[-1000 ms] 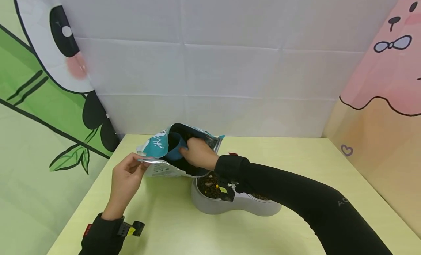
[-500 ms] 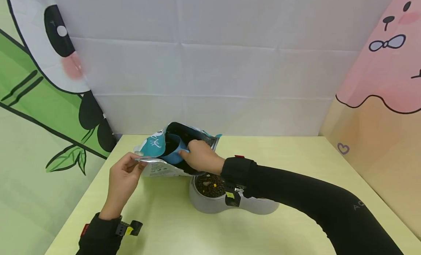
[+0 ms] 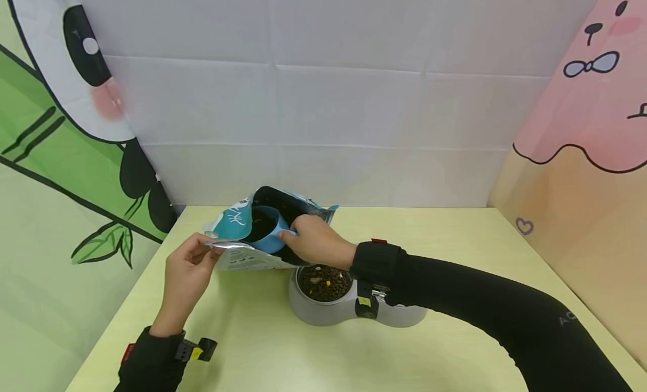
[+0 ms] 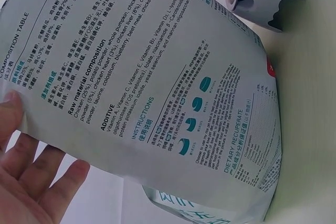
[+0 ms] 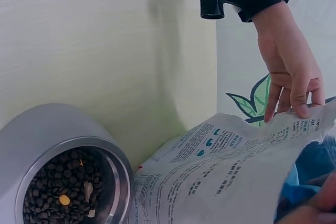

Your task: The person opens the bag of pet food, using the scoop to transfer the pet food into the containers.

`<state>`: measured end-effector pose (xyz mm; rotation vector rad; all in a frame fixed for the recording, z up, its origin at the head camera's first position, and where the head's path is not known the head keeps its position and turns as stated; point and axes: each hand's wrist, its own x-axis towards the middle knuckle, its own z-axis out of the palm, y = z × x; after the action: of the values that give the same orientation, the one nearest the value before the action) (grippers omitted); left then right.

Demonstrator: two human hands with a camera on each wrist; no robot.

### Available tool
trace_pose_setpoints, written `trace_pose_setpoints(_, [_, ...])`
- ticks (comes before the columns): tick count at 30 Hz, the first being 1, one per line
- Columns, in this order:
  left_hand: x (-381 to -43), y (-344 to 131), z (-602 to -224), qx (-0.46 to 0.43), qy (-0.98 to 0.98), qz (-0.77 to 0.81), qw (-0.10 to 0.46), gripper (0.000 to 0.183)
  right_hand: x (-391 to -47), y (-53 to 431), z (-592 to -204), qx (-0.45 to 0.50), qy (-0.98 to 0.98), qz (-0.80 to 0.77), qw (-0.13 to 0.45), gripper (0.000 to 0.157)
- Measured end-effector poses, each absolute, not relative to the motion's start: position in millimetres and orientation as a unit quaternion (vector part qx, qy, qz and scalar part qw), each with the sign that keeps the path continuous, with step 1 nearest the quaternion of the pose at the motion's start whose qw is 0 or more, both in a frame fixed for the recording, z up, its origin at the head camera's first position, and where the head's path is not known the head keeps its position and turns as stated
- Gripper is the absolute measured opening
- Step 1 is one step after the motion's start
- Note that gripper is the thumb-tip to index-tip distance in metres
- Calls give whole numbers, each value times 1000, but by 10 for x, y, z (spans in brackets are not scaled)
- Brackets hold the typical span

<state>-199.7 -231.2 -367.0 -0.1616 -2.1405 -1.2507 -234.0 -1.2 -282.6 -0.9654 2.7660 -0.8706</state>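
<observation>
My left hand (image 3: 186,281) pinches the near left edge of an open pet food bag (image 3: 247,259), silver inside and teal and white outside. The bag's printed back panel (image 4: 157,87) fills much of the left wrist view. Inside the bag's mouth, my right hand (image 3: 317,241) grips the handle of a light blue scoop (image 3: 270,243); the scoop's inside looks dark, its fill hard to make out. Just right of the bag sits a grey double pet bowl (image 3: 323,316). Brown kibble (image 5: 63,182) with a few pale and yellow pieces lies in its left bowl; my right forearm covers most of the other.
Everything rests on a pale yellow table (image 3: 283,358). A white cloth backdrop (image 3: 354,111) rises behind it, with cartoon-printed cloths at left and right. My right sleeve (image 3: 470,279) crosses above the double bowl.
My right hand has drawn slightly back to the right, and more of the blue scoop shows in the bag's mouth. My left hand keeps its pinch on the bag edge.
</observation>
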Motion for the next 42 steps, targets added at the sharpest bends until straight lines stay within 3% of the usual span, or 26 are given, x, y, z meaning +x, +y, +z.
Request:
trace_pose_setpoints(23, [-1990,-2325,-3679,-62,-815,-483,313,8,-2245,157,-2724,-328,914,-238,34,45])
trace_pose_setpoints(36, [-2010,-2322,-3676,-67,-812,-487,315,8,-2221,328,-2710,-323,912,-250,29,39])
trace_pose_setpoints(42, [-1995,-2312,-3674,-63,-810,-486,320,11,-2218,413,-2738,-324,911,-253,25,29])
